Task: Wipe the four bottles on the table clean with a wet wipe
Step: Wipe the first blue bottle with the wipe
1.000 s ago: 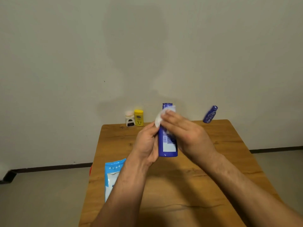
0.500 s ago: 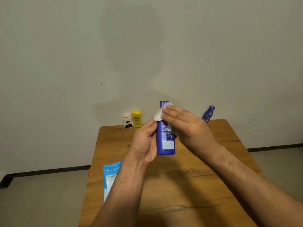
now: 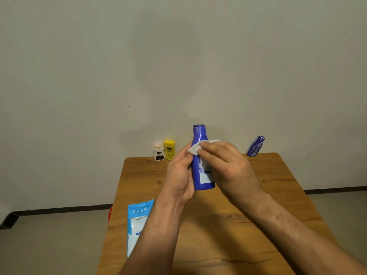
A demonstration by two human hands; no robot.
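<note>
A tall blue bottle (image 3: 199,135) with a white label is held upright above the wooden table (image 3: 258,195). My left hand (image 3: 179,175) grips its left side. My right hand (image 3: 226,165) presses a white wet wipe (image 3: 195,148) against the bottle's shoulder, below the neck. At the table's far edge stand a small white bottle (image 3: 158,152) and a yellow bottle (image 3: 169,149) side by side. A small dark blue bottle (image 3: 255,146) leans at the far right by the wall.
A light blue pack of wet wipes (image 3: 137,223) lies near the table's left edge, partly behind my left forearm. Something red (image 3: 109,213) peeks out beside that edge. A plain wall rises right behind the table.
My right hand has slid the wipe down from the bottle's top to its shoulder, so the neck now shows. The bottle stays in my left hand.
</note>
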